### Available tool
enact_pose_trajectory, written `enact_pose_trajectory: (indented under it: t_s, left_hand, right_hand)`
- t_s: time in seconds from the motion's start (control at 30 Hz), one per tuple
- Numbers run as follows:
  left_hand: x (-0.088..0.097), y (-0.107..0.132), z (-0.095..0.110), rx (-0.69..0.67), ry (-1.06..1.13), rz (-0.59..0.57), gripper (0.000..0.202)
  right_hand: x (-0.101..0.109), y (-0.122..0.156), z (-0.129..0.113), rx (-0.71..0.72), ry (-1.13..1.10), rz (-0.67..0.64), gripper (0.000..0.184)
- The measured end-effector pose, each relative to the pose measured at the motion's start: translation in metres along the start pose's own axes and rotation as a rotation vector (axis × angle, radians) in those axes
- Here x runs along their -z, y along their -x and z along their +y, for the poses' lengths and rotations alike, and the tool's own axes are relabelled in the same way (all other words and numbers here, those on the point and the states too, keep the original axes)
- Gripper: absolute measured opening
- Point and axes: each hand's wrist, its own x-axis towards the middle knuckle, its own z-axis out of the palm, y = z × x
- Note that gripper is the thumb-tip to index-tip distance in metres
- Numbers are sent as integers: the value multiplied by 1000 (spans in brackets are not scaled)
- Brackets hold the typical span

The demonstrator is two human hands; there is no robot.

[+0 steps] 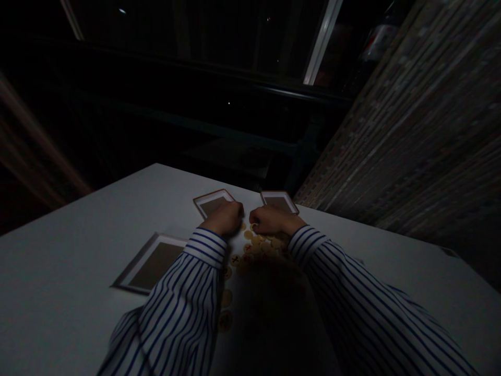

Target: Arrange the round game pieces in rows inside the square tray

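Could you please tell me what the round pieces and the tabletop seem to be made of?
Round pieces: perhaps wood or wood-coloured plastic, given their yellow-tan colour and matte look. Tabletop: possibly painted or laminated board, judging by its even white surface. Dim light leaves both open.

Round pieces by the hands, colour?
Round pieces: yellowish tan, some marked red or dark; head view.

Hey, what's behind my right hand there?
Behind your right hand is a shallow tray; its far rim and part of its brownish floor show. The hand covers some of the near side, so I can't tell what's there.
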Motion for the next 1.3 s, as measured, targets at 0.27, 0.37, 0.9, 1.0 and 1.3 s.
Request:
enact_pose_trajectory:
  t_s: [0.27,0.37,0.9,1.0,1.3]
  left_hand:
    - [2,2,3,-12,3,28,22]
    - [2,2,3,7,10,34,21]
    - [11,0,22,-89,613,128,26]
    - [13,2,34,-129,729,96,23]
    - [11,7,60,-168,825,45,17]
  right_hand:
    - [-1,0,-2,2,8,17,29]
    - [-3,2,-2,9,18,77,29]
    - [6,50,4,84,10,624,18]
    - [6,62,4,79,11,652,18]
    - [4,94,2,64,-1,701,19]
